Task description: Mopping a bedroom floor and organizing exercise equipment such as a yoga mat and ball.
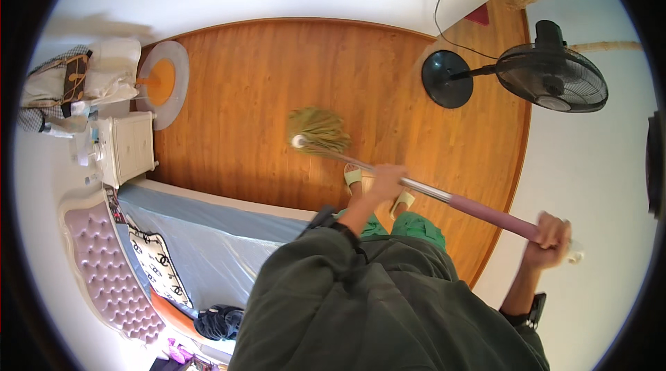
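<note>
A string mop (pixel 489 216) slants across the view, its pole silver in the lower part and purple toward the top. Its yellow-green mop head (pixel 322 128) rests on the wooden floor (pixel 243 93), slightly blurred. Partway down the silver section, my left hand (pixel 390 180) is closed round the pole. My right hand (pixel 550 240) grips the purple section close to its top end, where a whitish cap pokes out past the fingers. My feet, in light green slippers (pixel 353 175), stand just behind the mop head.
A black standing fan (pixel 447 79) is at the right, its cord running up the wall. Along the left stand a white nightstand (pixel 130 149), a round grey-and-orange object (pixel 182 86), and a bed (pixel 201 232) with a tufted mauve headboard (pixel 104 267).
</note>
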The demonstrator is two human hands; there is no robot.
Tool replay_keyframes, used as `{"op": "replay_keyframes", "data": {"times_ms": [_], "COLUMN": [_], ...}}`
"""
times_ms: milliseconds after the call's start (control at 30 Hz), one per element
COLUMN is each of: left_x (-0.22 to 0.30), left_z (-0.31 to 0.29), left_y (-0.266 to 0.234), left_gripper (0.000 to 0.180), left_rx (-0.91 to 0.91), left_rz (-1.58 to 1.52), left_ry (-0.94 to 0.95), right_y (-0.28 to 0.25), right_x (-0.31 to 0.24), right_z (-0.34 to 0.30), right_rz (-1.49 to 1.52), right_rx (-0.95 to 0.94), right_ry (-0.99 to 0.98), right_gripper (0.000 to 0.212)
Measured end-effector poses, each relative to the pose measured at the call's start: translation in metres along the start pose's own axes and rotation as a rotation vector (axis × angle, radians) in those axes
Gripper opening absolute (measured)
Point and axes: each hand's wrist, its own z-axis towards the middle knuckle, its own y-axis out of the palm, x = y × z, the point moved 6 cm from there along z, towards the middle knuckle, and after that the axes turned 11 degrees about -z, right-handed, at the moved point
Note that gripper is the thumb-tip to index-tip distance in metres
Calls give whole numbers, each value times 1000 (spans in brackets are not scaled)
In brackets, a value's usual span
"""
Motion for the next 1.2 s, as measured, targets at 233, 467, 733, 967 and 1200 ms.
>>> {"op": "replay_keyframes", "data": {"times_ms": [233, 467, 733, 967, 1200], "left_x": [-78, -107, 57, 164, 202], "left_z": [-136, -173, 3, 124, 112], "left_y": [-115, -39, 84, 220, 304], "left_gripper": [44, 41, 27, 30, 17], "left_rx": [502, 480, 698, 525, 381], "left_rz": [213, 224, 219, 10, -77], "left_ry": [-175, -336, 32, 214, 260], "right_y": [163, 111, -47, -162, -254], "right_x": [30, 5, -66, -121, -139], "right_z": [-52, -60, 36, 42, 32], "right_rz": [84, 141, 65, 20, -125], "right_rx": [-953, -1432, -1346, -1084, -569], "right_ry": [63, -25, -123, -329, -452], "right_gripper": [32, 37, 39, 44, 40]}}
